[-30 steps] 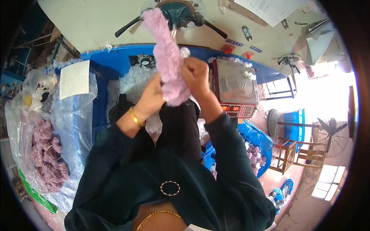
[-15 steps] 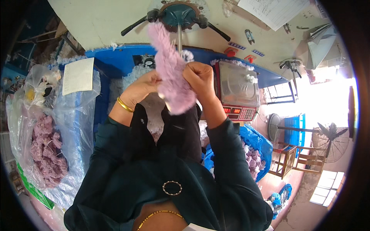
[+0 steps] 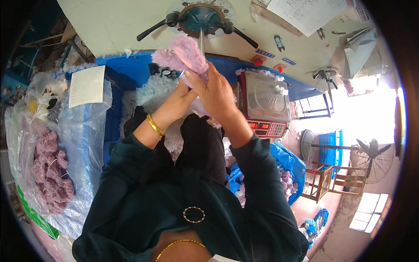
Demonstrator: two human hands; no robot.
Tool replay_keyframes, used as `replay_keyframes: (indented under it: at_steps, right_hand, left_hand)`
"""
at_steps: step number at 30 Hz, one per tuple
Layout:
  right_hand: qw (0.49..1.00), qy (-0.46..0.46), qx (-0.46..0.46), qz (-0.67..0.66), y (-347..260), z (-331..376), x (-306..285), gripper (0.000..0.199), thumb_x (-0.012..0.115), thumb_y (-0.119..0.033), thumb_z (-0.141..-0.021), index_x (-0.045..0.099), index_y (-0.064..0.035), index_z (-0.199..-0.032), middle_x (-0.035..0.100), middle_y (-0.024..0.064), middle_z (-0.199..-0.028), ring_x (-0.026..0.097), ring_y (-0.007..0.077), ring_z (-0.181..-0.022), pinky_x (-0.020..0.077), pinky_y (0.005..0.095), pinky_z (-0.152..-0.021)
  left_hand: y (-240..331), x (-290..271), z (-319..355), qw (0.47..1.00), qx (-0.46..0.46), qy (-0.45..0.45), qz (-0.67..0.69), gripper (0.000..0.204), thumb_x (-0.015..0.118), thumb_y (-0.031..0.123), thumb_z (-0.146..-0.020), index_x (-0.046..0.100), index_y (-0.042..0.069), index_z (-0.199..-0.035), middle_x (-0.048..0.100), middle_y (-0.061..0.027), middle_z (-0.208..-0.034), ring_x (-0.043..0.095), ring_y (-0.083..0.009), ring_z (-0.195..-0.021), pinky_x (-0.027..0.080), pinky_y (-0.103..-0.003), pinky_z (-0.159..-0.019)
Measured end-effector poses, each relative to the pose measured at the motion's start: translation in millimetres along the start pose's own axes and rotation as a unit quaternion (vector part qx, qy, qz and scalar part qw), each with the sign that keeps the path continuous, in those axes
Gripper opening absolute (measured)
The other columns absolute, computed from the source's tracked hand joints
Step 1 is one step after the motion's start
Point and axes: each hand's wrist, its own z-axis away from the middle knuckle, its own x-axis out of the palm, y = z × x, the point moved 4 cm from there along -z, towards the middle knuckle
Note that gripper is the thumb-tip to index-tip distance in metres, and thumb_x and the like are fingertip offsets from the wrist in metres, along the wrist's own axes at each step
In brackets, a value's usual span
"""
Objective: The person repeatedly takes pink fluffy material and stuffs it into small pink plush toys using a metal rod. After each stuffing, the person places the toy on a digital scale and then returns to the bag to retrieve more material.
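Here, both hands' fingers pinch pink plush; a clear bag holds mauve pieces.

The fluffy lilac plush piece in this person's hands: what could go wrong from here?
The fluffy lilac plush piece could catch on the slim metal rod beside it in view. Loose white fluffy stuffing nearby might cling to it. It could slip if the left hand and right hand relax.

Fluffy lilac-pink plush piece, held up, bunched, forked at its upper end
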Motion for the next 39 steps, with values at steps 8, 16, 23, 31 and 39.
replay_keyframes:
  at_steps: [8, 16, 23, 31, 39]
  right_hand:
    - [0.955, 0.012, 0.045, -0.293, 39.6, 1.3, 0.4, 0.042, 0.063, -0.034, -0.088, 0.058, 0.0025, -0.11, 0.067, 0.0126, -0.093, 0.062, 0.0157, -0.083, 0.0486, 0.0308, -0.074]
    - [0.95, 0.143, 0.098, -0.26, -0.4, 13.7, 23.3, 0.048, 0.06, -0.039, -0.09, 0.056, 0.002, -0.114, 0.065, 0.0144, -0.095, 0.059, 0.0158, -0.086, 0.0467, 0.0301, -0.075]
    - [0.89, 0.077, 0.224, -0.389, 22.7, -11.5, -9.4, 0.053, 0.057, -0.049, -0.091, 0.06, 0.0025, -0.1, 0.062, 0.0054, -0.09, 0.053, 0.0102, -0.082, 0.0444, 0.0249, -0.073]
    - [0.864, 0.115, 0.194, -0.451, 11.2, -5.2, 21.8, 0.066, 0.055, -0.054, -0.089, 0.056, 0.0056, -0.115, 0.062, 0.0136, -0.106, 0.056, 0.0158, -0.094, 0.0451, 0.028, -0.082]
    - [0.933, 0.064, 0.187, -0.299, 21.1, -62.7, 5.7, 0.071, 0.051, -0.059, -0.088, 0.057, 0.0081, -0.112, 0.064, 0.0141, -0.1, 0.057, 0.0155, -0.093, 0.0454, 0.0282, -0.08]
  left_hand:
    - [16.6, 21.6, 5.8, 0.996, -0.008, 0.06, -0.059, 0.05, 0.049, 0.032, -0.097, 0.035, 0.001, -0.134, 0.054, -0.0141, -0.118, 0.054, -0.0202, -0.104, 0.043, -0.032, -0.09]
    - [37.9, -9.0, 18.3, 0.986, 0.007, 0.099, -0.138, 0.058, 0.049, 0.037, -0.095, 0.026, -0.002, -0.132, 0.058, -0.0277, -0.112, 0.06, -0.0424, -0.099, 0.048, -0.043, -0.082]
    - [46.4, 15.6, 5.0, 0.982, -0.022, 0.089, -0.162, 0.067, 0.058, 0.028, -0.09, 0.019, 0.0, -0.137, 0.052, -0.03, -0.118, 0.056, -0.0466, -0.102, 0.047, -0.046, -0.084]
    - [58.8, -8.0, 22.5, 0.98, -0.006, 0.097, -0.176, 0.065, 0.055, 0.032, -0.092, 0.022, -0.002, -0.137, 0.055, -0.0303, -0.116, 0.056, -0.0453, -0.104, 0.046, -0.045, -0.087]
    - [32.5, -22.2, -40.3, 0.98, -0.019, 0.108, -0.163, 0.055, 0.052, 0.036, -0.094, 0.033, -0.006, -0.123, 0.057, -0.034, -0.104, 0.057, -0.0478, -0.096, 0.048, -0.046, -0.078]
